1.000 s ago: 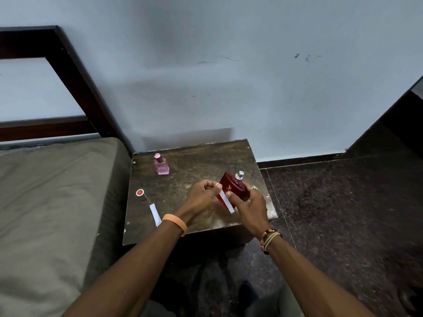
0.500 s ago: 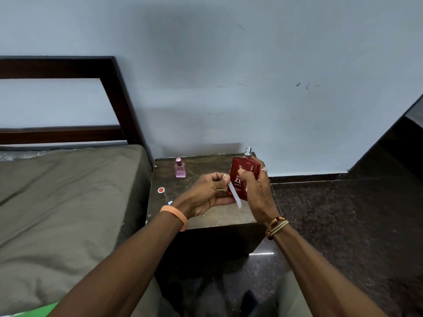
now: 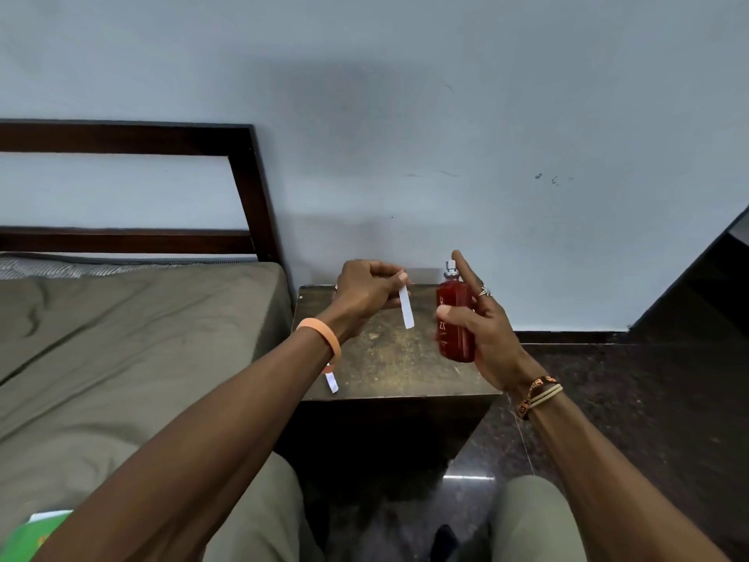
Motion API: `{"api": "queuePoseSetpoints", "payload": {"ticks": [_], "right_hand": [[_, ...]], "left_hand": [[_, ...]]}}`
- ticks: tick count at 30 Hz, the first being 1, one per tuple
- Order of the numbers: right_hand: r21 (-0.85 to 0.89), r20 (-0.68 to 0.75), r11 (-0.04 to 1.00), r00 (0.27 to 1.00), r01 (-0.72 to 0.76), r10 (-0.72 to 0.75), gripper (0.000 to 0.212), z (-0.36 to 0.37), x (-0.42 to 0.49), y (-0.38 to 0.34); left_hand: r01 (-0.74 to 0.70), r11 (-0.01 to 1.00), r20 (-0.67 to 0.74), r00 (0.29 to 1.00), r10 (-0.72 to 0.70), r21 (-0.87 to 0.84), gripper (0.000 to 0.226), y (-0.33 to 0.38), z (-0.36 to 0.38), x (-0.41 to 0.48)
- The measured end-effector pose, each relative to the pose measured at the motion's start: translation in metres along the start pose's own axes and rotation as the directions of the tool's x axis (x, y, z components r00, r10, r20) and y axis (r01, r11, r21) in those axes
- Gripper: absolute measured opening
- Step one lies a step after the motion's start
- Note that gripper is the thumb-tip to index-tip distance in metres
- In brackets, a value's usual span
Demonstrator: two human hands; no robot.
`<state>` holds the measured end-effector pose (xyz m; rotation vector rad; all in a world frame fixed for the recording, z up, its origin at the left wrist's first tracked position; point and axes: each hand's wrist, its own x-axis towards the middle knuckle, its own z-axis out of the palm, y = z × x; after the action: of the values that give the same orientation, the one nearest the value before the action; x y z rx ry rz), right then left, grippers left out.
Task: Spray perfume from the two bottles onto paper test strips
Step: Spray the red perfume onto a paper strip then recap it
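Observation:
My right hand [image 3: 480, 338] grips a red perfume bottle [image 3: 456, 318] upright above the small dark table [image 3: 389, 358], index finger raised beside its silver nozzle. My left hand [image 3: 367, 292] pinches a white paper test strip [image 3: 406, 308] by its top end, so the strip hangs down a short way left of the bottle. A second white strip [image 3: 331, 382] lies at the table's front left edge, partly under my left wrist. The pink bottle is hidden behind my left hand.
A bed with an olive sheet [image 3: 121, 358] and dark wooden headboard [image 3: 247, 188] stands left of the table. The pale wall [image 3: 446, 135] is right behind the table. Dark stone floor [image 3: 648, 399] spreads to the right. My knees [image 3: 531, 517] sit below.
The hands have drawn apart: the left one has carried the strip left, away from the bottle, and the right one has stood the bottle upright. The camera has tilted up.

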<state>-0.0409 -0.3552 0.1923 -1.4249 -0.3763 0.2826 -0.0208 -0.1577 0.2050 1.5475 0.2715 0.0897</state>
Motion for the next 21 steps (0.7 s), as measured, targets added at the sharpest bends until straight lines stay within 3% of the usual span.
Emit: {"api": "queuePoseSetpoints", "payload": {"ticks": [2, 5, 7, 12, 21], "right_hand": [[-0.285, -0.009, 0.952, 0.993, 0.11, -0.117, 0.077, 0.005, -0.007, -0.002], [-0.684, -0.053, 0.719, 0.976, 0.119, -0.211, 0.084, 0.014, -0.009, -0.001], [-0.814, -0.06, 0.575, 0.972, 0.085, -0.228, 0.089, 0.02, -0.01, 0.003], [-0.921, -0.008, 0.375, 0.958, 0.105, -0.288, 0.09, 0.03, -0.009, 0.012], [-0.961, 0.011, 0.266, 0.975, 0.071, -0.223, 0.078, 0.043, -0.008, 0.012]], "left_hand": [[-0.035, 0.999, -0.023, 0.999, 0.035, -0.007, 0.01, 0.002, 0.004, -0.003], [-0.064, 0.998, -0.051, 0.997, 0.064, -0.004, 0.007, 0.004, 0.007, -0.005], [-0.08, 0.997, -0.058, 0.995, 0.081, 0.02, 0.007, 0.004, 0.006, -0.006], [-0.09, 0.995, -0.072, 0.993, 0.092, 0.037, 0.009, 0.002, 0.002, -0.007], [-0.069, 0.994, -0.036, 0.997, 0.072, 0.08, 0.011, 0.005, -0.006, -0.006]]}}
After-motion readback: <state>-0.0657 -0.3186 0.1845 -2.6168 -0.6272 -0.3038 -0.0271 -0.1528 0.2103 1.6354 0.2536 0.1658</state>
